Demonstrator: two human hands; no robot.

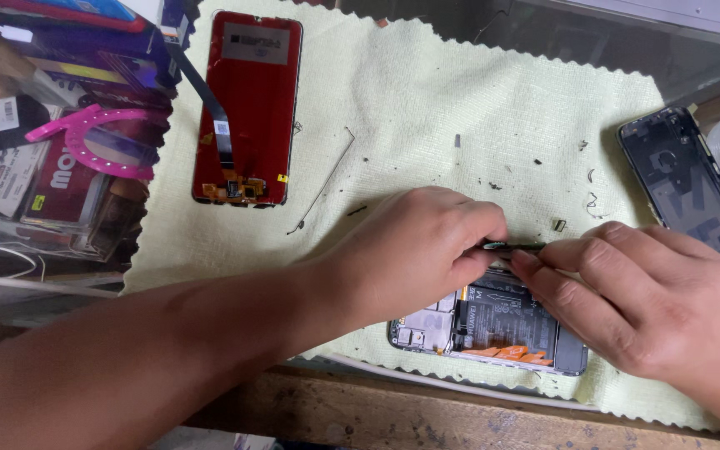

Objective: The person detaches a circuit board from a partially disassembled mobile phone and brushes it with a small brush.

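Pinched between thumb and forefinger of the left hand: one end of a thin dark strip, probably a flat part lifted from the phone. Closed on the other end, the fingertips of the right hand, index finger stretched along it, seemingly to keep the strip level and steady from both sides. Something metallic pokes out past the right hand at the frame edge; unclear what.

Directly beneath the fingers, the opened phone: back removed, black battery in the middle, circuit board at its left, orange flex near the lower edge, partly hidden by both hands. Laid on a pale green cloth, likely to cushion parts and catch the small screws and scraps scattered across it.

Further out, a red screen panel lying face down, black ribbon cable trailing. Far right, a dark back cover.
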